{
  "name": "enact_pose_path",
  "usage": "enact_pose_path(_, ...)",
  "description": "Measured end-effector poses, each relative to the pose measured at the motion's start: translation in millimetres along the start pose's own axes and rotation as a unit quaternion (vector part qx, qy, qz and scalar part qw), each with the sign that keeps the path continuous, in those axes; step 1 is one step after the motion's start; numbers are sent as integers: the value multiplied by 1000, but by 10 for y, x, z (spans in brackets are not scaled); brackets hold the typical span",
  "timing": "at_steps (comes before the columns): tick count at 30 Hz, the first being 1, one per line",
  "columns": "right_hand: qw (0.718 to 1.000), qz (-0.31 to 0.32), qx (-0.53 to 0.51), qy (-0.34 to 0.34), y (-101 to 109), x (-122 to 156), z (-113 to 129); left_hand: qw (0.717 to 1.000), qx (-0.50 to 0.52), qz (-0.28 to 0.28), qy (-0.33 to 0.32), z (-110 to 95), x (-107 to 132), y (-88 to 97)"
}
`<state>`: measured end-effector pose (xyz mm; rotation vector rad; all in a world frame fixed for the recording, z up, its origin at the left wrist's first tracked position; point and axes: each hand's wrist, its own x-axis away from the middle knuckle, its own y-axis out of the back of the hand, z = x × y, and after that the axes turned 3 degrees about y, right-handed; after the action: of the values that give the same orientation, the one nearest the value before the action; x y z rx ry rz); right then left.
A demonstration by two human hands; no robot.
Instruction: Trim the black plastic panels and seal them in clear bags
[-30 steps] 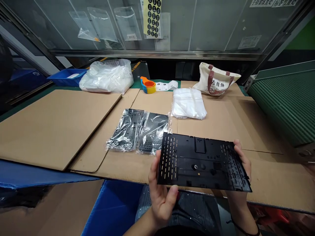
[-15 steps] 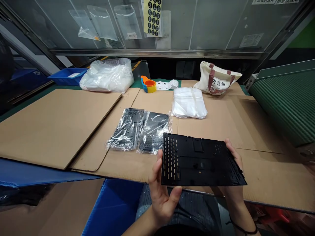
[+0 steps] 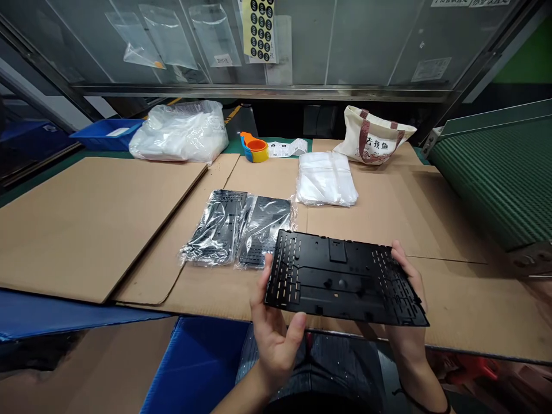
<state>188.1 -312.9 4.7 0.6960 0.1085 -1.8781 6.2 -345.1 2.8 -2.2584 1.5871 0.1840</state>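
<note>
A black slotted plastic panel (image 3: pixel 328 276) is held up over the front edge of the table, tilted toward me. My left hand (image 3: pixel 273 339) grips its left end, fingers behind and thumb at the lower edge. At the right end, my right hand (image 3: pixel 407 293) holds it by the side, with most of its fingers hidden behind the panel. Just beyond lie two similar black panels in clear plastic bags, the left bagged panel (image 3: pixel 219 227) and the right bagged panel (image 3: pixel 264 230), side by side on the cardboard.
A stack of clear bags (image 3: pixel 325 178), a canvas bag (image 3: pixel 374 137), an orange, yellow and blue tape dispenser (image 3: pixel 254 148), a large plastic bag (image 3: pixel 179 132) and a blue tray (image 3: pixel 106 135) stand farther back. A green conveyor (image 3: pixel 504 172) borders the right. Cardboard (image 3: pixel 99 218) covers the left.
The panel has tipped and turned slightly in both hands, so more of its inner face and right-hand slots show. The view has shifted a little.
</note>
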Motion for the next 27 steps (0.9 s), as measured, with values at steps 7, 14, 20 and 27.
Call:
enact_pose_path(7,1000,-16,-10,12,-14,17,107,1000,5,-17,-11,-17,-38,18)
enact_pose_path(14,998,-33,-11,50,-33,35,95,999,25,-23,-7,-40,-54,4)
enact_pose_path(20,992,-67,3,103,-46,61,52,999,33,-38,-8,-14,-42,12)
enact_pose_path(27,991,-75,-25,106,-42,77,24,999,36,-32,2,-8,-22,8)
